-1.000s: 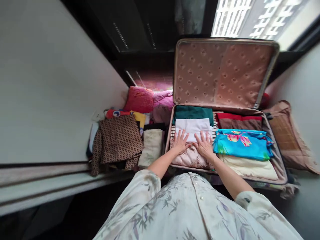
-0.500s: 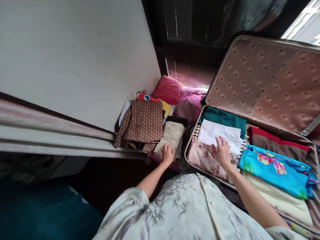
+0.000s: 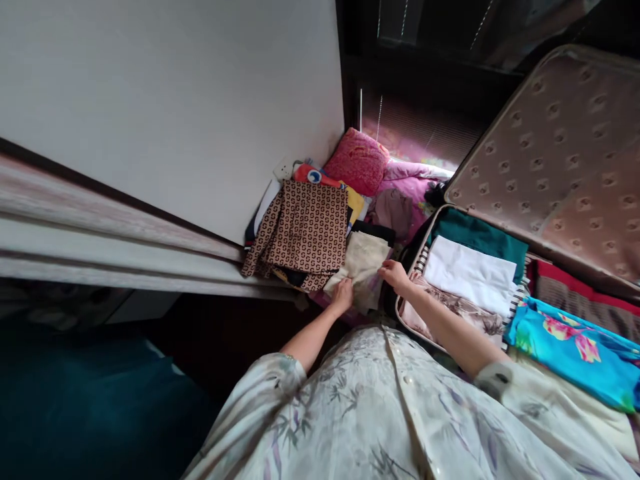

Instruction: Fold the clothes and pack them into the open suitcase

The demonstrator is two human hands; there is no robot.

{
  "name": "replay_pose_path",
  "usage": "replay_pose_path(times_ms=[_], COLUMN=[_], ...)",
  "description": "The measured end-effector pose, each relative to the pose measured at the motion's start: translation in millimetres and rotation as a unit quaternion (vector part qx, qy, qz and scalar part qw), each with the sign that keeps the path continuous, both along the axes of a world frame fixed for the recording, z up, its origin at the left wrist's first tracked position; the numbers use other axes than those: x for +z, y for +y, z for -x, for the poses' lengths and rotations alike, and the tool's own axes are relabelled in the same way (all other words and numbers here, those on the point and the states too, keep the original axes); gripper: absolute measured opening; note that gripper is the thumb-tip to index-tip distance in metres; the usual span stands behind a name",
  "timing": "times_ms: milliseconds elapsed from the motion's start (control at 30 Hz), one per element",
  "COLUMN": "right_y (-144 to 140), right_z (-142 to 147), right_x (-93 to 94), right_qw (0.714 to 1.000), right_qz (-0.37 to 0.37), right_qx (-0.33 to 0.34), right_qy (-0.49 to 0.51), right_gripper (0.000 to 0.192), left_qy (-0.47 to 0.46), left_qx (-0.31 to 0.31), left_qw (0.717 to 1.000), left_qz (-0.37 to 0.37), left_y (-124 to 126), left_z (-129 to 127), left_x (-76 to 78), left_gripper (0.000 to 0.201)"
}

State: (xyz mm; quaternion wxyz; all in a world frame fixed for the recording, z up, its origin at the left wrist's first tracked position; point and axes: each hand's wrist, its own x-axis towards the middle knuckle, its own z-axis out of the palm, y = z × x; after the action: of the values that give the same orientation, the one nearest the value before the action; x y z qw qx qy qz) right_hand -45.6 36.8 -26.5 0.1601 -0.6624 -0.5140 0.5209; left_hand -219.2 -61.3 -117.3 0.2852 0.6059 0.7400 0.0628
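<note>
Now that both palms have left the suitcase [image 3: 407, 317], we pinch the beige folded cloth [image 3: 361, 267] with left hand [image 3: 343, 293] and right hand [image 3: 395, 275], lifting it

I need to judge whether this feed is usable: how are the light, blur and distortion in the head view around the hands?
Head view: daylight falls on the beige folded cloth that the left hand and right hand grip, both fairly sharp; the lower left corner is deep shadow; wide-angle bending tilts the suitcase and white wall panel; no glare.
</note>
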Motion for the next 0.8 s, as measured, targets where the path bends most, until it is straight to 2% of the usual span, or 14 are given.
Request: replay_pose_path(times_ms=[167, 267, 367, 433, 533, 600, 667, 733, 800], right_y=[21.4, 33.9, 48.2, 58.0, 70.3, 76.0, 80.1, 82.8, 83.2], right_z=[19.5, 24.0, 22.4, 20.5, 19.8, 21.2, 23.6, 27.1, 31.8], right_x=[-24.2, -35.0, -44.0, -49.0, -54.6, -57.6, -60.5, -63.1, -64.3], right_qw=[0.998, 0.997, 0.996, 0.995, 0.991, 0.985, 0.965, 0.92, 0.881], right_qz=[0.023, 0.016, 0.001, -0.01, -0.03, -0.05, -0.082, -0.112, -0.128], right_qx=[-0.057, -0.07, -0.065, -0.052, -0.028, 0.011, 0.101, 0.21, 0.274], right_qy=[-0.014, -0.03, -0.06, -0.089, -0.131, -0.162, -0.228, -0.312, -0.363], right_gripper=[0.027, 0.031, 0.038, 0.046, 0.064, 0.076, 0.082, 0.076, 0.063], left_qy=[-0.02, -0.042, -0.068, -0.07, -0.025, 0.003, 0.007, 0.006, 0.01], left_qx=[0.005, -0.023, -0.043, -0.007, 0.114, 0.152, 0.14, 0.127, 0.135], left_qw=[1.0, 0.999, 0.996, 0.996, 0.991, 0.987, 0.99, 0.992, 0.99], left_qz=[0.013, -0.007, -0.035, -0.056, -0.066, -0.052, -0.032, -0.004, 0.024], left_y=[7.6, -0.2, -13.4, -20.9, -26.7, -26.7, -24.1, -19.7, -15.2], left_z=[23.6, 19.7, 12.6, 11.9, 19.7, 28.3, 36.1, 41.0, 42.2], left_x=[-2.0, -0.2, -0.7, -3.3, -8.6, -11.4, -12.8, -13.0, -12.0], left_gripper=[0.029, 0.023, 0.03, 0.03, 0.039, 0.058, 0.073, 0.077, 0.075])
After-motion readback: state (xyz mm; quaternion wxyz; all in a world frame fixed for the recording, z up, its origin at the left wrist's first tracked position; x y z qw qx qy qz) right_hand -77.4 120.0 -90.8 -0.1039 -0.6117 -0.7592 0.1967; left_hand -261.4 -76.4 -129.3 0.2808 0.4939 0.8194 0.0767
